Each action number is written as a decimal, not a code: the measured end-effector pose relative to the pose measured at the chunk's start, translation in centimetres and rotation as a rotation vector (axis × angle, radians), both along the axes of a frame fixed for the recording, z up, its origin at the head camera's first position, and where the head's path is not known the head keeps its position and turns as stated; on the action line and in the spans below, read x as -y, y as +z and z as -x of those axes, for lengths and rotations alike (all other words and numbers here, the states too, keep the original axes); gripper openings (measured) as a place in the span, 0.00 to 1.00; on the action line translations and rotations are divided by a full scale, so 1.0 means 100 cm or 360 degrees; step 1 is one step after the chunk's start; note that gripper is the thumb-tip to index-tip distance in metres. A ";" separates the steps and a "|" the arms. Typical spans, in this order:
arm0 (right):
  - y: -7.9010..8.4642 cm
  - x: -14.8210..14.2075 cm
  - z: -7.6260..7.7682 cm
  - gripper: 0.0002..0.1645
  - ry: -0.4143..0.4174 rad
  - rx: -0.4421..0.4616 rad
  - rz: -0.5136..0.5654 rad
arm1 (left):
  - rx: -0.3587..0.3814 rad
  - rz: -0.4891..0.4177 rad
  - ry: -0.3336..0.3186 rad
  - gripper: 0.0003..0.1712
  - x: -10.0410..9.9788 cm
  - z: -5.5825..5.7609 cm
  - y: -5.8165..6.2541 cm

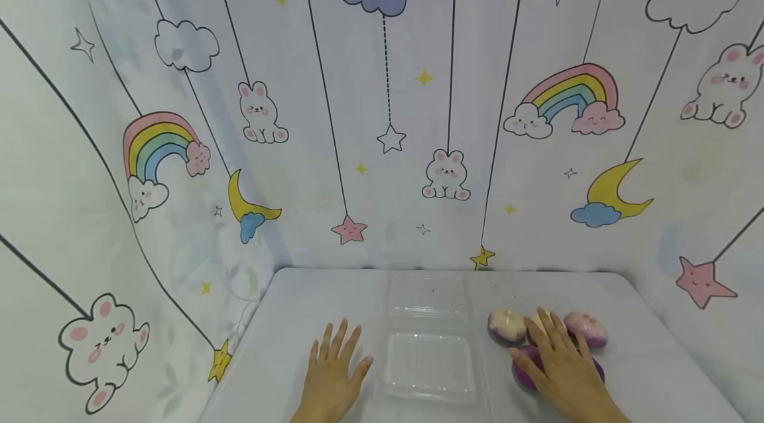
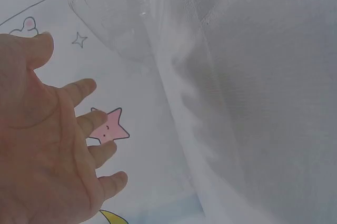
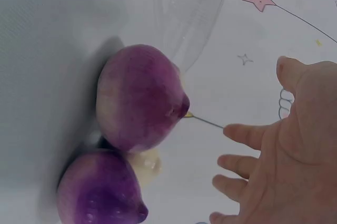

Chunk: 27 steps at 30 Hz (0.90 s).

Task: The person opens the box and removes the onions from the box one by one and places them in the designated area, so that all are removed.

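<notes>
My left hand point(image 1: 331, 370) is held palm down with its fingers spread, left of a clear plastic tray point(image 1: 427, 366). Nothing is in that hand point(image 2: 47, 134); the left wrist view shows a gap between its fingers and the tabletop. On the right, several purple-and-white bulb-shaped vegetables point(image 1: 507, 325), turnip- or onion-like, sit in a cluster. My right hand point(image 1: 564, 363) is spread above them and partly covers a deep purple bulb point(image 1: 525, 370). In the right wrist view, the fingers stand apart from the nearest purple bulb point(image 3: 141, 98). Another bulb point(image 3: 100, 190) sits beside it.
A white table point(image 1: 286, 337) carries everything. A second clear plastic section point(image 1: 428, 297) lies behind the tray, toward the table's back edge. White curtains point(image 1: 382, 197) printed with rabbits, stars, moons and rainbows rise behind and at both sides.
</notes>
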State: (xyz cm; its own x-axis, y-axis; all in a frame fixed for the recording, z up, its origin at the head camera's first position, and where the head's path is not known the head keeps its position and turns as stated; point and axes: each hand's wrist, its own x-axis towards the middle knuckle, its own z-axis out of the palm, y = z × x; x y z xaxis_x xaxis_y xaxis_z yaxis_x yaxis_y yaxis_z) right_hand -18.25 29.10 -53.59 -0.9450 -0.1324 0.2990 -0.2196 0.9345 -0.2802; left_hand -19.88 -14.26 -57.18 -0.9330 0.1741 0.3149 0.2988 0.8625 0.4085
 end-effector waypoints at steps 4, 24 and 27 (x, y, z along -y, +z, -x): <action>-0.002 -0.005 0.001 0.44 0.0013 -0.0025 -0.0019 | 0.0090 0.0016 -0.0010 0.37 -0.003 -0.002 0.005; -0.007 -0.027 0.005 0.47 -0.0121 0.0065 0.0004 | 0.0213 -0.0009 -0.0130 0.38 -0.015 -0.002 0.002; -0.008 -0.029 0.007 0.46 -0.0142 0.0052 0.0011 | 0.0170 -0.0027 -0.0132 0.37 -0.018 0.000 -0.004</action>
State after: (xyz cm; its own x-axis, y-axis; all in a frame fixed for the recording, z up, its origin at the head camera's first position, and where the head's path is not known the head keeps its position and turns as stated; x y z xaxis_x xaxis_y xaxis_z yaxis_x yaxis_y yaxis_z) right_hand -18.94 32.04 -54.42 -0.9623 -0.0454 0.2683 -0.1263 0.9479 -0.2925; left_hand -19.84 -12.48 -57.53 -0.9440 0.2477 0.2181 0.3229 0.8294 0.4559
